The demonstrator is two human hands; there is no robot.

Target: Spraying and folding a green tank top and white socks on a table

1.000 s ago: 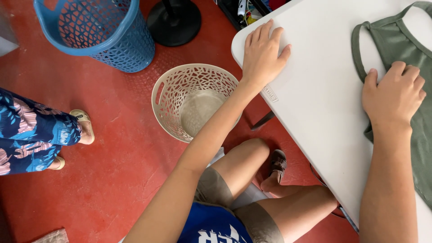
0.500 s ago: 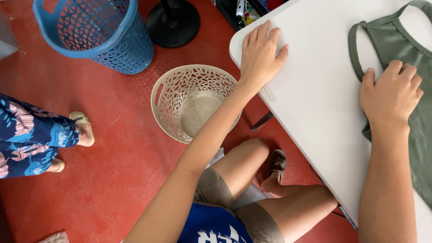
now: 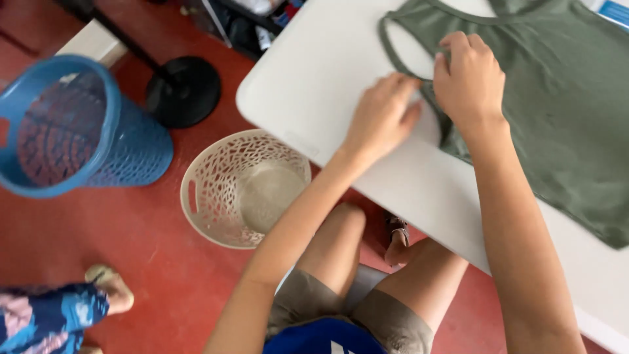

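Both hands have come together since a second ago: the left hand (image 3: 380, 118), which lay flat near the table corner, now sits beside the right hand (image 3: 468, 82) at the armhole of an olive-green tank top (image 3: 557, 98). That garment lies spread flat on a white table (image 3: 314, 85), its straps toward the far edge and its hem reaching the lower right of the view. At the armhole, the right hand is curled, knuckles up, with its fingertips pressed into the strap edge; whether it pinches the cloth cannot be told. Next to it, the left hand is loosely open, fingers bent and touching the armhole's edge just beside the right thumb. Below the table's near edge the person's bare knees and khaki shorts show. On the red floor (image 3: 144, 262) stands a beige openwork basket (image 3: 226, 190), close to the table corner, and a blue laundry basket (image 3: 72, 128) tilts at far left. Between them, further back, sits a round black stand base (image 3: 187, 88). Another person's foot in a sandal (image 3: 111, 285) and patterned blue trouser leg (image 3: 46, 321) enter at lower left.
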